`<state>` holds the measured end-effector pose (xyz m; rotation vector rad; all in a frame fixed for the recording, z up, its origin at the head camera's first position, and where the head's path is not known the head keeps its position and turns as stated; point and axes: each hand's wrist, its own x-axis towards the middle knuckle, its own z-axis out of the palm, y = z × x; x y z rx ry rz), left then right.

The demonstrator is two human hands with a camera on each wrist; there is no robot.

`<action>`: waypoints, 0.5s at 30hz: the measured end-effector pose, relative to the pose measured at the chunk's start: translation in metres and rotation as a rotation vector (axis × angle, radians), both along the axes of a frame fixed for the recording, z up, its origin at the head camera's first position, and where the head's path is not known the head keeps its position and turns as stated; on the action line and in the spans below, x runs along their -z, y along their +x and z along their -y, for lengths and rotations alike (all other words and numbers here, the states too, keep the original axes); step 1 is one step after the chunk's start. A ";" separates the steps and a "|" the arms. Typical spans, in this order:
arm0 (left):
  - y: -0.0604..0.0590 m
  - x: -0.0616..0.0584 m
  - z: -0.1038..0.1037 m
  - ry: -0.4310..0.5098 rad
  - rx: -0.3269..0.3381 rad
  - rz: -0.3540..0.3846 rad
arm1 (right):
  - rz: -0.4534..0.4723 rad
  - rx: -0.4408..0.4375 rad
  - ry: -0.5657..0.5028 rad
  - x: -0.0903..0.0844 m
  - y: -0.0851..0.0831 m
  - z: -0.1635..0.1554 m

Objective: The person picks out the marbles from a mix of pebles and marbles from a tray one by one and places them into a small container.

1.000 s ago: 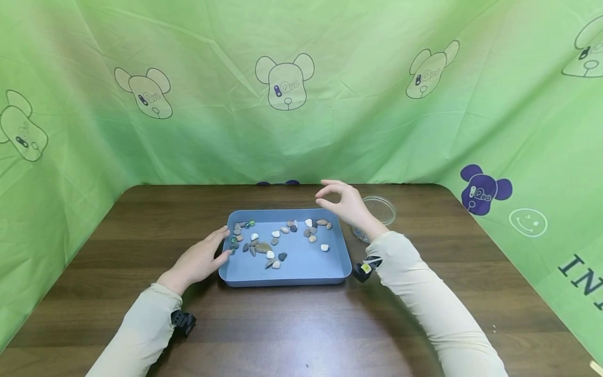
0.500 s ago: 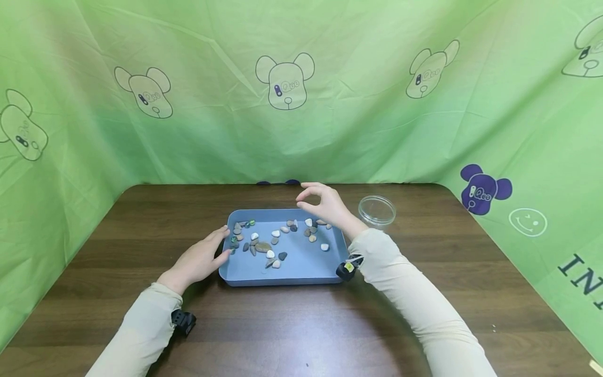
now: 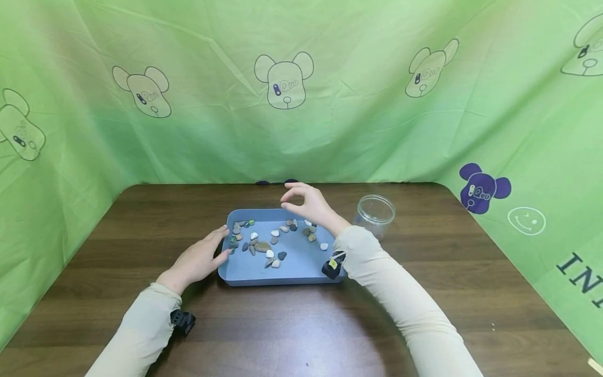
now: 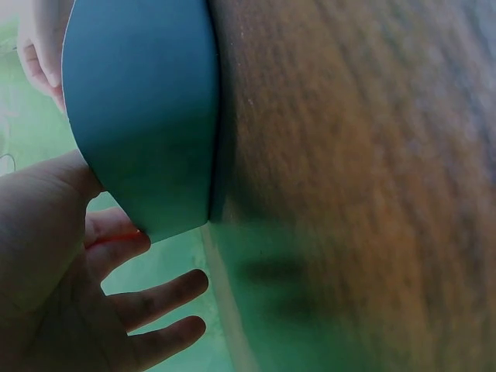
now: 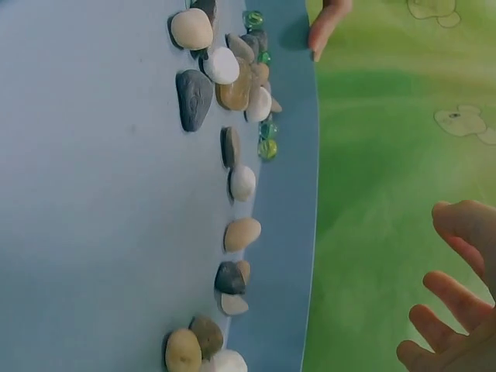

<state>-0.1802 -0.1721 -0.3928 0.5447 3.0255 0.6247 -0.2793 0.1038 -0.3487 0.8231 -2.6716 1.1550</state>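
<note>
Hovering above the far middle of the shallow blue plastic tray, the right hand has thumb and forefinger drawn near each other, empty, judged a reach for one of the small mixed pebbles scattered inside. The left hand rests with relaxed, straight fingers against the tray's left rim on the dark wooden surface. A clear round plastic jar stands right of the tray. The next move calls for a descent and a fine pinch.

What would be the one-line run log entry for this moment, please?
left hand: rests on blue tray left rim | right hand: above tray, holds nothing | pebbles: in tray | clear jar: right of tray
</note>
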 end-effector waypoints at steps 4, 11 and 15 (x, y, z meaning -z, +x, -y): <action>-0.001 0.000 0.000 0.000 0.001 -0.004 | 0.000 -0.019 0.013 0.002 -0.003 0.007; -0.001 0.002 0.000 0.002 -0.004 -0.002 | 0.016 -0.053 0.008 0.003 -0.005 0.015; -0.001 0.002 0.000 0.003 -0.005 0.000 | 0.017 -0.066 0.018 0.006 -0.007 0.019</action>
